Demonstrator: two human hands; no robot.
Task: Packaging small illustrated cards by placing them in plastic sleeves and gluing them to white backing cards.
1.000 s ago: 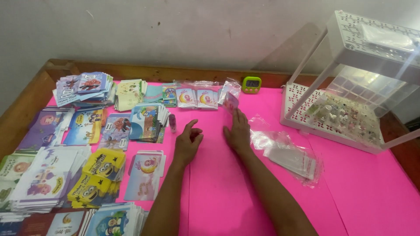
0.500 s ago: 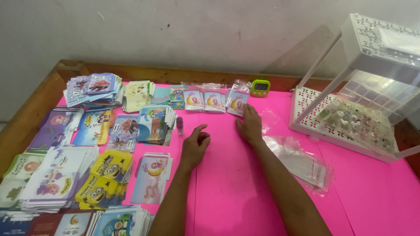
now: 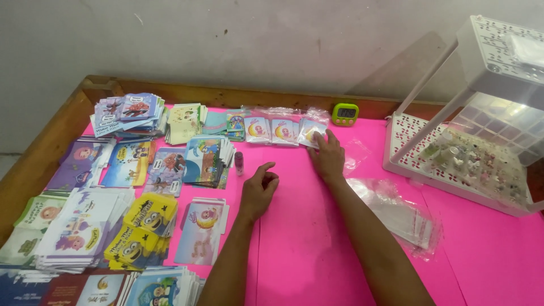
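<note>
My right hand lies flat on the pink table, its fingertips on a small bagged card at the right end of a row of bagged cards. My left hand rests in the middle of the table with fingers loosely curled and nothing in it. A small pink tube stands just left of my left hand, beside a stack of blue picture cards. A pink-toned card stack lies to the lower left of that hand.
Many stacks of colourful cards cover the left side, including yellow ones. Clear plastic sleeves lie to the right of my right arm. A green timer sits at the back. A clear box on a white perforated tray stands at right.
My right hand carried the small bagged card away from me and laid it down at the right end of the row. My left hand stayed in place.
</note>
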